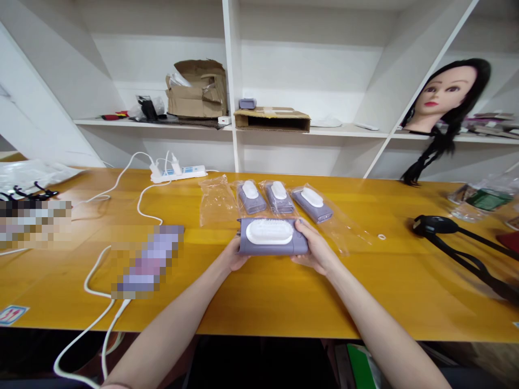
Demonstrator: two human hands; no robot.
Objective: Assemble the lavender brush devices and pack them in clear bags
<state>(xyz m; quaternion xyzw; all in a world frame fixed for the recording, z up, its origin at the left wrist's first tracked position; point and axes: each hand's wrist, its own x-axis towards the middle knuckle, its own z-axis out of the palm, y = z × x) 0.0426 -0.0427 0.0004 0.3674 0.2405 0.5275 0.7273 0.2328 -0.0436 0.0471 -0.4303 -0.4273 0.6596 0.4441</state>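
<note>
A purple-grey device with a white oval brush pad (270, 232) is held up above the wooden table (275, 308), between my two hands. My left hand (235, 255) grips its left end, with the fingers partly hidden behind it. Around the right end wraps my right hand (315, 248), its thumb on the front top corner. Behind the device lie three similar ones in clear bags: a left one (252, 201), a middle one (279, 201) and a right one (314, 206). An empty-looking clear bag (217, 200) is left of them.
A blurred phone (152, 259) with white cables lies at left, below a power strip (182, 173). Black straps (440, 226) and a small white ring (381, 236) are at right. Shelves behind hold cardboard boxes (198, 92) and a mannequin head (444, 100).
</note>
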